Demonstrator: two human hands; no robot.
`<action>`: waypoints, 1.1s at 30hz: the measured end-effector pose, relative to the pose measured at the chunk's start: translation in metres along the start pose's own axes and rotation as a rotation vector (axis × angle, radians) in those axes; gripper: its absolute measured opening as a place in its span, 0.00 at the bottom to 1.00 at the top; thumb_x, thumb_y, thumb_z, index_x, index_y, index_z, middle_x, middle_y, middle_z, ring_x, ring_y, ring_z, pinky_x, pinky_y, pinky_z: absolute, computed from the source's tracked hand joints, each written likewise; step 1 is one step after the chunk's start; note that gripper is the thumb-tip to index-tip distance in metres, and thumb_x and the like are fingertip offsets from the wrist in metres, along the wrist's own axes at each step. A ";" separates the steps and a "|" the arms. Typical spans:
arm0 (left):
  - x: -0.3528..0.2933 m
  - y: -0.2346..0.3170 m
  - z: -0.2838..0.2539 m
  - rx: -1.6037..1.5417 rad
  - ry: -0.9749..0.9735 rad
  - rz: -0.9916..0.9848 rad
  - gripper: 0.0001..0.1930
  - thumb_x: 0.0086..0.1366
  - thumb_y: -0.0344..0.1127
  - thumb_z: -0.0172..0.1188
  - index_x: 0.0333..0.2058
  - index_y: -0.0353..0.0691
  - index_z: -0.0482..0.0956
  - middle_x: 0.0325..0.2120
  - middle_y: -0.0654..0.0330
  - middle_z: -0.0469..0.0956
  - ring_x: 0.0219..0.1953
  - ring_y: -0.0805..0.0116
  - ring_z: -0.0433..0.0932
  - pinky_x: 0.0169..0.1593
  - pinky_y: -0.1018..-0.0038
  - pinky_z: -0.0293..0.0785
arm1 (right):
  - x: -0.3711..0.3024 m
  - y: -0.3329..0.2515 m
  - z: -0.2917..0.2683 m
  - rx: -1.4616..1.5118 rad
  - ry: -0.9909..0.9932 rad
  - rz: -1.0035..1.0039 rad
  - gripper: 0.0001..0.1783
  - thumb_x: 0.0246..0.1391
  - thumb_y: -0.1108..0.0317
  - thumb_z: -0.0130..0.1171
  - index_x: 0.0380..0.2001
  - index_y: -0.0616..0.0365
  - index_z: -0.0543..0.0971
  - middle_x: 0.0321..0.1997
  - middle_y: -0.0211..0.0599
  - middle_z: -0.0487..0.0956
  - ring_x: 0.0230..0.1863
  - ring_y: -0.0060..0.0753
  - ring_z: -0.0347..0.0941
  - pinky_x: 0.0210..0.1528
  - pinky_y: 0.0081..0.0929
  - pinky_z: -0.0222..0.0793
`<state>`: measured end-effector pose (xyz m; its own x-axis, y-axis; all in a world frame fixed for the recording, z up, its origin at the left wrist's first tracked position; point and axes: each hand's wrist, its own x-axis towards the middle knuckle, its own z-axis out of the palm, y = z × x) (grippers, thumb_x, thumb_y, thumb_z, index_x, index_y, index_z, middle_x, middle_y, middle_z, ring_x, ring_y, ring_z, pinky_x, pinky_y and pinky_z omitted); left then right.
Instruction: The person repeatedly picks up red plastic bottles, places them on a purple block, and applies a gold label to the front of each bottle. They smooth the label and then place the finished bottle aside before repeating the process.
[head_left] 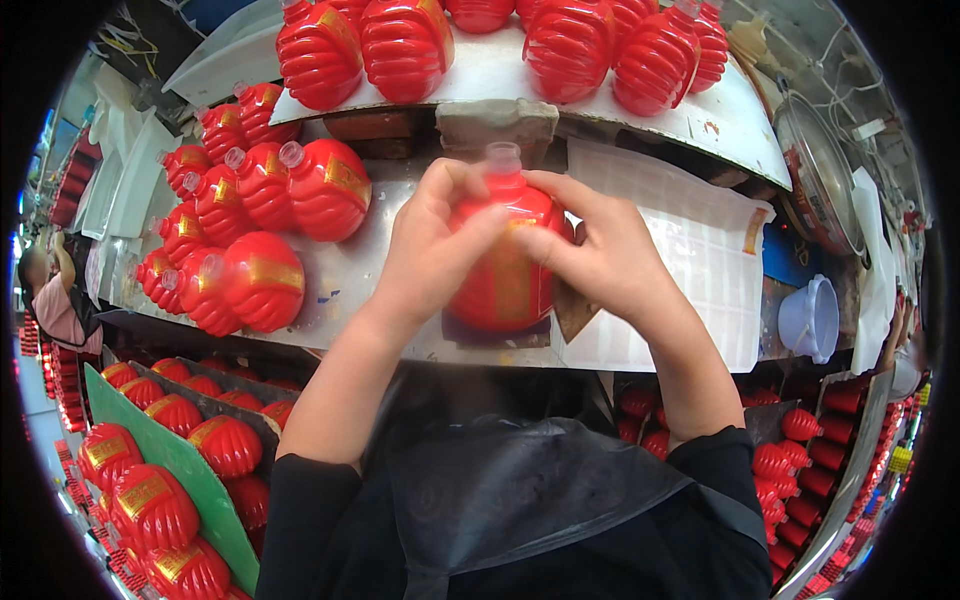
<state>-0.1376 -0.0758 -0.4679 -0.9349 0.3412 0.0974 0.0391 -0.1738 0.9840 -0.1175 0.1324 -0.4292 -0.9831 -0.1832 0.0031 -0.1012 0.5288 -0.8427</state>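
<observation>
In front of me a round red bottle (497, 290) with a clear neck stands upright at the near edge of the work table. A gold panel runs down its near face. My left hand (435, 235) is closed round its upper left side, thumb pressed on the shoulder. From the other side my right hand (600, 245) grips the upper right, its thumb lying across the front near the top of the gold panel. The far fingertips of both hands are partly hidden behind the bottle. A small brown piece (575, 312) sits below my right hand.
Several red bottles (262, 282) are grouped on the table at left. More red bottles (405, 50) line a raised white shelf (480, 75) at the back. A white gridded tray (665, 260) lies at right, with a pale blue bucket (810, 318) beyond. Boxes of bottles (225, 445) flank me.
</observation>
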 end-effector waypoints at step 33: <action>0.033 -0.005 0.001 0.361 0.036 0.035 0.09 0.73 0.33 0.62 0.41 0.40 0.70 0.35 0.68 0.74 0.38 0.84 0.70 0.44 0.82 0.70 | 0.029 0.024 -0.008 0.188 -0.037 0.129 0.26 0.72 0.50 0.57 0.51 0.65 0.85 0.45 0.36 0.86 0.47 0.22 0.78 0.52 0.24 0.73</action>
<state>-0.1682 -0.0629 -0.4692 -0.9423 0.3070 0.1332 0.1875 0.1548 0.9700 -0.1497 0.1464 -0.4456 -0.9794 -0.1563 -0.1279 0.0585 0.3865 -0.9204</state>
